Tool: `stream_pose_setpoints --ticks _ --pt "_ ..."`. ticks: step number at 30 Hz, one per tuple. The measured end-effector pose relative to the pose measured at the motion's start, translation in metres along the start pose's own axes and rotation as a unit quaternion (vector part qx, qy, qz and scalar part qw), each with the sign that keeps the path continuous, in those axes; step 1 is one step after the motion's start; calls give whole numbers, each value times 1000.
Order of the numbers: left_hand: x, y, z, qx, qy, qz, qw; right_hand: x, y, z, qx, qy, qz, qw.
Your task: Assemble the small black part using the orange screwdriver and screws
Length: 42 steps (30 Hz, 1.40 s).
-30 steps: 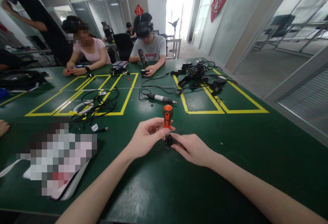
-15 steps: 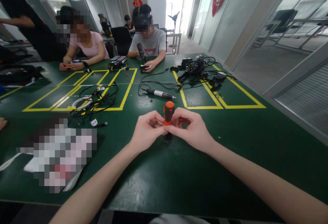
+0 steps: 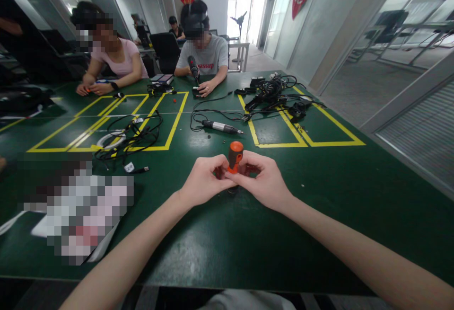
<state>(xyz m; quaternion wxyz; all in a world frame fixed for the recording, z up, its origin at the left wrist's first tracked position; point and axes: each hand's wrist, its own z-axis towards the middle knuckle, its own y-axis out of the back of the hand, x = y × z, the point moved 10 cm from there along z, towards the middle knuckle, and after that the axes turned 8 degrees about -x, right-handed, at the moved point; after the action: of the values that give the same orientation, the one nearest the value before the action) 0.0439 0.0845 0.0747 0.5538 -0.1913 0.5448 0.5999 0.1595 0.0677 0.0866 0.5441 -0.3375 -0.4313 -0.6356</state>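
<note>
Gripping the upright orange-and-black tool handle (image 3: 235, 155) low down, you have your left hand (image 3: 207, 180) and right hand (image 3: 267, 180) on opposite sides, both nearly closed, thumbs meeting in front. Handle is over the green bench (image 3: 198, 239), midway between your forearms.

Just beyond it: pen-shaped tool (image 3: 223, 127), lying flat, its thin cord looping behind. Far right, big black cable pile (image 3: 271, 92) over the yellow tape (image 3: 283, 146). Left, black cable tangle (image 3: 149, 135) with a white coil (image 3: 111, 139); white tag (image 3: 129, 167) and metal-tipped plug (image 3: 144, 170) lie nearer you. Pixelated bundle (image 3: 92, 215) sits beside your left forearm. Nothing stands between you and the handle except your own hands. Across the bench, a person in grey (image 3: 209, 54) holds a power driver (image 3: 192, 66); a person in pink (image 3: 120, 59) sits alongside.

Your fingers cover the handle's lower end; only a bit of the dark piece (image 3: 232, 190) shows underneath, can't tell how they join. Far fingertips hidden. Bundle's contents unreadable; dark bag at left edge blurred and cut off.
</note>
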Motion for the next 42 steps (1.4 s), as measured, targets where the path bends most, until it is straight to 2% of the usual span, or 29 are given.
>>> stream_pose_setpoints --ticks 3,5,10,12,15,21,25,28,32,37,42 --pt "1 -5 -5 70 -44 50 995 -2 4 0 -6 1 5 1000" --pt "14 -8 -8 87 -42 55 994 -2 5 -1 -3 4 13 1000" --pt "42 -32 -17 153 -40 40 987 -5 5 -6 7 -2 45 999" --pt "49 -34 -17 144 -21 47 988 -12 1 -9 23 -28 69 997" --pt "53 -26 -15 94 0 79 992 -23 -7 -13 46 -74 119 989" --pt "53 -25 -20 64 1 121 991 -28 -5 -18 14 -94 158 983" --pt "50 -26 -21 75 -26 134 988 -33 -1 -19 -2 -93 134 987" --pt "43 -26 -22 108 -65 125 984 -35 1 -20 -20 -83 132 988" --pt "38 -21 -23 134 -91 120 980 -37 -4 -24 -7 -85 166 982" --pt "38 -20 -23 146 -95 113 978 -34 -2 -27 -20 -81 181 980" --pt "40 -17 -23 151 -92 73 982 -34 0 -25 -21 -81 142 986"
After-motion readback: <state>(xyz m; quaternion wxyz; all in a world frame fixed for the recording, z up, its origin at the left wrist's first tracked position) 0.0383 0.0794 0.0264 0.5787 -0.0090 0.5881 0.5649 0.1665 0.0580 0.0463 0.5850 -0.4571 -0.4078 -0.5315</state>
